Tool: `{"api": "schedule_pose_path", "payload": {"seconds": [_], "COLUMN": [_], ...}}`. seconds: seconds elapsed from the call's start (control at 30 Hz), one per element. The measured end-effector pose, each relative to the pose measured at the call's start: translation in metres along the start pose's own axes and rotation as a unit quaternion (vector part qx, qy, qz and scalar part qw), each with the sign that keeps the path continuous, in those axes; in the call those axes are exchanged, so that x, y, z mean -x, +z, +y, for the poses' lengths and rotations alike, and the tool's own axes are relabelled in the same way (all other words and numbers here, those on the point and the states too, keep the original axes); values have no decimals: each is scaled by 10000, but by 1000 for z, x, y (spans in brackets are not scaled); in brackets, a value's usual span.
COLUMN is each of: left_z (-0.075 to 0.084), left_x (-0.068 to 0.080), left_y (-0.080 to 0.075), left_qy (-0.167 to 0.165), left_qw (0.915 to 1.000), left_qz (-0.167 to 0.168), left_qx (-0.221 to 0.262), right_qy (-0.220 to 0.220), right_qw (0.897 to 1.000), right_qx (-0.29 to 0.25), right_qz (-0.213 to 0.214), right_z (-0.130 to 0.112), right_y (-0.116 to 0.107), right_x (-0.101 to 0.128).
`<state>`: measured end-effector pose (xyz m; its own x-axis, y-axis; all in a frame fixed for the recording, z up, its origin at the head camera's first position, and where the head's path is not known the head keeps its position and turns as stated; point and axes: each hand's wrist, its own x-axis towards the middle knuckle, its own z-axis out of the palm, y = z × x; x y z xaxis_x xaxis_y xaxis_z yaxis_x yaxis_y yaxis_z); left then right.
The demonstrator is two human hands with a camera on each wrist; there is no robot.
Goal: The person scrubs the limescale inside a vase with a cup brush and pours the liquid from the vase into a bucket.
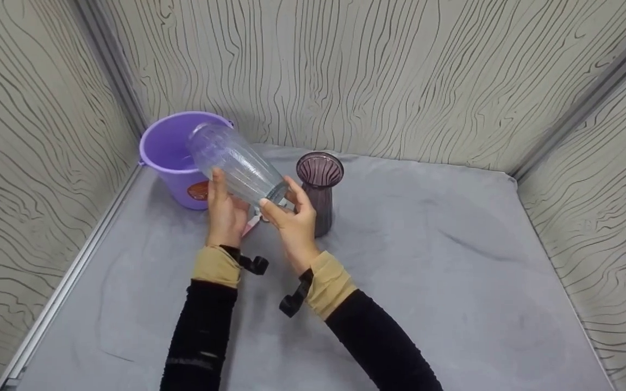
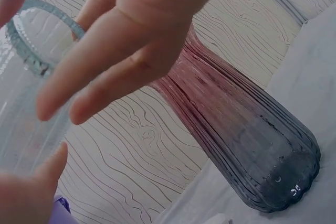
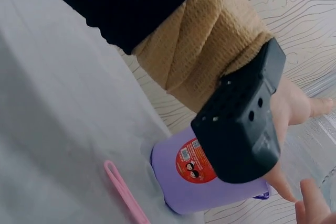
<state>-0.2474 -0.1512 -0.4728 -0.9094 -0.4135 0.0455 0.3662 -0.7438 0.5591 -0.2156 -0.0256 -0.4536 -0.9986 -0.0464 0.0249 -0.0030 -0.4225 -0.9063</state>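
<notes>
Both hands, left (image 1: 225,209) and right (image 1: 293,220), fingers curled round a tilted clear vase (image 1: 235,163): rigid, probably slippery and fragile, best gripped at its ribbed body.

Two vases: a clear vase (image 1: 235,163) held tilted in the air, and a purple vase (image 1: 319,191) standing upright on the counter (image 1: 454,282). One bucket (image 1: 174,157), lilac, with one red sticker (image 3: 195,168) on its side. One pink stick (image 3: 126,192) lying on the counter by the bucket; what it is cannot be told. Two hands: the left hand (image 1: 225,209) and the right hand (image 1: 294,220), each with one black wrist mount.
</notes>
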Motion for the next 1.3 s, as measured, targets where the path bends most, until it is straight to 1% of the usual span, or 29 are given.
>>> {"api": "schedule_pose_path", "payload": {"seconds": [0.1,0.27,0.47,0.7,0.77,1.0,1.3], "left_z": [1,2,1,0,0,2,6], "left_x": [-1,-3,-4,-6,-6,-7,-9], "left_y": [1,2,1,4,5,6,10], "left_qy": [-18,-60,-94,-269,-314,-370,-449], "left_qw": [9999,9997,9993,9979,9972,9967,9946], "left_qz": [41,12,103,40,80,132,191], "left_qx": [99,239,350,596,667,717,911], "right_qy": [-101,-236,-151,-175,-181,-168,-343], "right_qw": [9999,9994,9996,9994,9993,9988,9953], "right_qx": [80,213,206,250,292,425,853], "right_qz": [-74,-142,-130,-170,-172,-166,-313], "right_z": [-1,-4,-8,-13,-14,-18,-28], "right_y": [1,2,6,8,8,9,11], "right_x": [-2,-5,-6,-8,-8,-11,-18]}}
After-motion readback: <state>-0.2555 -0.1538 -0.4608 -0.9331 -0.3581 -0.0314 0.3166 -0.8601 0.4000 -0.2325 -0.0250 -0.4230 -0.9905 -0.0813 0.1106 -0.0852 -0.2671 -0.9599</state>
